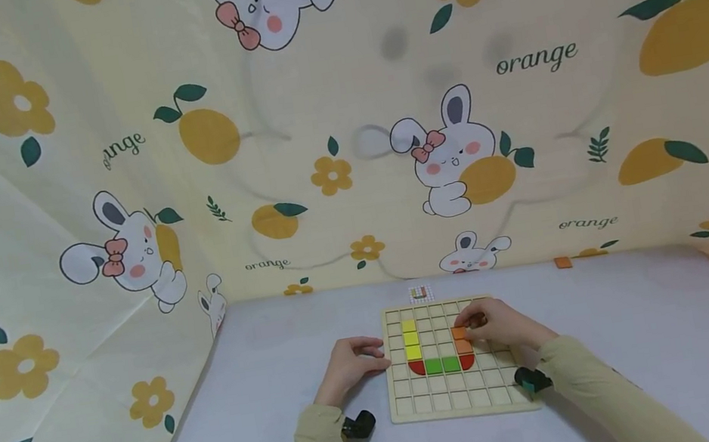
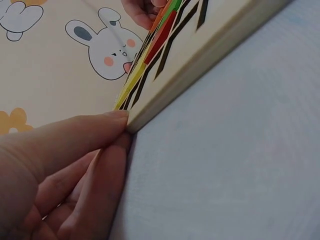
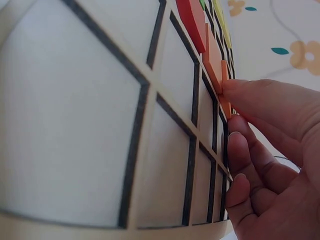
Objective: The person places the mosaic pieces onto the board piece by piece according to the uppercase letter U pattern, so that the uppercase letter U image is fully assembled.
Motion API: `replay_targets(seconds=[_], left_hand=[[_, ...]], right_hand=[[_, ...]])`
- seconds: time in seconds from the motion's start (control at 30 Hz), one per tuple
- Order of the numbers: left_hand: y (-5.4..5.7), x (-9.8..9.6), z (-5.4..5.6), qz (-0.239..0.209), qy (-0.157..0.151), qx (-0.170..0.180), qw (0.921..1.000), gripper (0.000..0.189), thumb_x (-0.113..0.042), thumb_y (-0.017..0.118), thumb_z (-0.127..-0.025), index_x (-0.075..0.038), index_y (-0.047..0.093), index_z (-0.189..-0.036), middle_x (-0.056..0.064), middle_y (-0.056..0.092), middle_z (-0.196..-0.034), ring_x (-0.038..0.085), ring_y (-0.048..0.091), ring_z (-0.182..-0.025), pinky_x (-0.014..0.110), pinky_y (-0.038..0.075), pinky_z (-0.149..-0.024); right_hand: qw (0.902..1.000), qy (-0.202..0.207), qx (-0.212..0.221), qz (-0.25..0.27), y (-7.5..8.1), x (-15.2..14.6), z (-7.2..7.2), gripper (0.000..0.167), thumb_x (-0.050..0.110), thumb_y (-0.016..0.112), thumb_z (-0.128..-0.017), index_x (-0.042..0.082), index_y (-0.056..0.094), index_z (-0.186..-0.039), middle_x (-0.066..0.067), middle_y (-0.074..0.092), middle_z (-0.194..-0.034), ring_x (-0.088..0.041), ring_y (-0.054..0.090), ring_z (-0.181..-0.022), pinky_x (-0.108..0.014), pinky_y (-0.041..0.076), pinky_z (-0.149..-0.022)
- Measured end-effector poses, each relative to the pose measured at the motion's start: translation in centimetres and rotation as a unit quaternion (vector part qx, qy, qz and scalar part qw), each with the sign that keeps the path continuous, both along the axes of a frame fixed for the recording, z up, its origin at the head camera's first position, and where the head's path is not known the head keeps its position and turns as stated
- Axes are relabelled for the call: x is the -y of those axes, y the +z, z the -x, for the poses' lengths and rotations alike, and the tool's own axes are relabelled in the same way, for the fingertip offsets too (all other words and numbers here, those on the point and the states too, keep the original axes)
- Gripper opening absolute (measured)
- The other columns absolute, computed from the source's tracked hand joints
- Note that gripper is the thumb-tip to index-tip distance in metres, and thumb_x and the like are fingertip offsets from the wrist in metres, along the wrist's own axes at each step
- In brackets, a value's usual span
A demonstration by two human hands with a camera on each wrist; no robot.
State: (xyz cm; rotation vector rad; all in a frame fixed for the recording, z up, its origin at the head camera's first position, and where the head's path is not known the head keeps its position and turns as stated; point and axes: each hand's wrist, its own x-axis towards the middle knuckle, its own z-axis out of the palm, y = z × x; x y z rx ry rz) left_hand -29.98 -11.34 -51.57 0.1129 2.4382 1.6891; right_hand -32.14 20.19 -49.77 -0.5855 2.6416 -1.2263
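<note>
A square wooden grid board lies on the table between the two hands. My right hand pinches an orange square tile between thumb and fingers, at a cell just beyond another orange tile. At the board's left edge, my left hand grips the rim with thumb and index finger. A U of tiles stands on the board: yellow tiles in the left column, green tiles along the bottom, and a rounded red tile at each bottom corner.
Behind the board lies a small pattern card with a coloured U on a grid. A loose orange piece is at the table's far edge. A printed cloth hangs behind and at the sides of the white table.
</note>
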Motion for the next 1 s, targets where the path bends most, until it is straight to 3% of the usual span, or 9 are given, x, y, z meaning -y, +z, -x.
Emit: replay_targets(seconds=[0.27, 0.5, 0.67, 0.87, 1.0], left_hand=[[-0.1, 0.0, 0.1, 0.013, -0.001, -0.007, 0.9999, 0.038, -0.009, 0.085, -0.07, -0.005, 0.07, -0.105, 0.002, 0.066, -0.081, 0.016, 0.059, -0.08, 0.028, 0.054, -0.068], [-0.2, 0.1, 0.1, 0.007, 0.0, -0.006, 1.0, 0.038, -0.008, 0.084, -0.07, -0.005, 0.07, -0.106, 0.003, 0.067, -0.082, 0.016, 0.06, -0.079, 0.028, 0.055, -0.068], [-0.3, 0.0, 0.1, 0.013, 0.001, -0.005, 0.9999, 0.038, -0.008, 0.084, -0.07, -0.005, 0.07, -0.106, 0.002, 0.066, -0.082, 0.016, 0.06, -0.078, 0.028, 0.055, -0.068], [-0.6, 0.2, 0.2, 0.018, -0.001, -0.012, 0.9998, 0.038, -0.01, 0.085, -0.07, -0.006, 0.07, -0.105, 0.002, 0.066, -0.082, 0.016, 0.06, -0.079, 0.028, 0.054, -0.068], [-0.5, 0.1, 0.2, 0.013, -0.003, -0.005, 0.9999, 0.038, -0.011, 0.085, -0.07, -0.007, 0.07, -0.105, 0.002, 0.066, -0.083, 0.016, 0.06, -0.078, 0.028, 0.055, -0.067]], right_hand=[[0.9998, -0.017, -0.007, -0.012, -0.1, 0.3, 0.1, 0.017, 0.004, 0.071, -0.085, 0.005, 0.07, -0.102, -0.003, 0.059, -0.091, -0.019, 0.048, -0.08, -0.031, 0.042, -0.069], [0.9999, -0.009, -0.01, -0.001, 0.0, 0.1, 0.0, 0.02, 0.004, 0.071, -0.085, 0.004, 0.069, -0.105, -0.003, 0.059, -0.09, -0.018, 0.051, -0.08, -0.029, 0.044, -0.068], [0.9998, -0.009, -0.015, 0.009, 0.6, -1.2, -0.4, 0.026, 0.006, 0.07, -0.086, 0.002, 0.067, -0.111, -0.007, 0.063, -0.099, -0.02, 0.055, -0.086, -0.031, 0.048, -0.074], [0.9967, -0.079, -0.017, -0.003, 1.0, -4.7, -0.2, 0.032, 0.011, 0.068, -0.088, 0.005, 0.063, -0.119, -0.009, 0.062, -0.116, -0.024, 0.056, -0.102, -0.041, 0.048, -0.088], [0.9933, -0.108, -0.033, -0.023, 1.4, -8.1, 0.2, 0.034, 0.014, 0.067, -0.09, 0.003, 0.061, -0.121, -0.014, 0.06, -0.121, -0.032, 0.054, -0.108, -0.046, 0.047, -0.09]])
